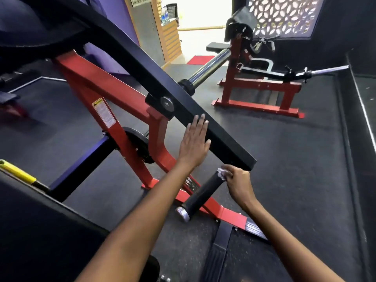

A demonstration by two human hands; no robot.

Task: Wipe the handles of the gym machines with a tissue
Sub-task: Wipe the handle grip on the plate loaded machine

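Pictured mid-wipe on a red-framed plate-loaded machine point(114, 102): right hand point(238, 184), fingers curled, pinching a crumpled white tissue point(222, 173) against the upper end of a black foam-gripped handle point(200, 195), right where the grip met the black lever arm point(203, 119). Left hand point(194, 143) laid flat, fingers straight and together, palm pressed to the side of that lever arm, holding nothing, apparently steadying the arm. Handle angled down and toward the camera, ending in a silver cap point(182, 212) above the dark rubber floor point(284, 159).

Judged to be at the start of this handle's wipe, tissue at the top of the grip and the lower length down to the cap not yet covered. Next move likely to call for sliding the tissue along the grip toward the cap, wrapped partway round so the underside got cleaned too, with the flat hand kept on the arm to stop any swing. Small wad of tissue, so firm pressure and perhaps a second pass needed.

Seen behind: chrome weight sleeve point(209, 67), a second red machine point(258, 92) well apart across the floor, a yellow-tipped lever point(18, 171) at left, a patterned screen point(282, 15) on the far wall.
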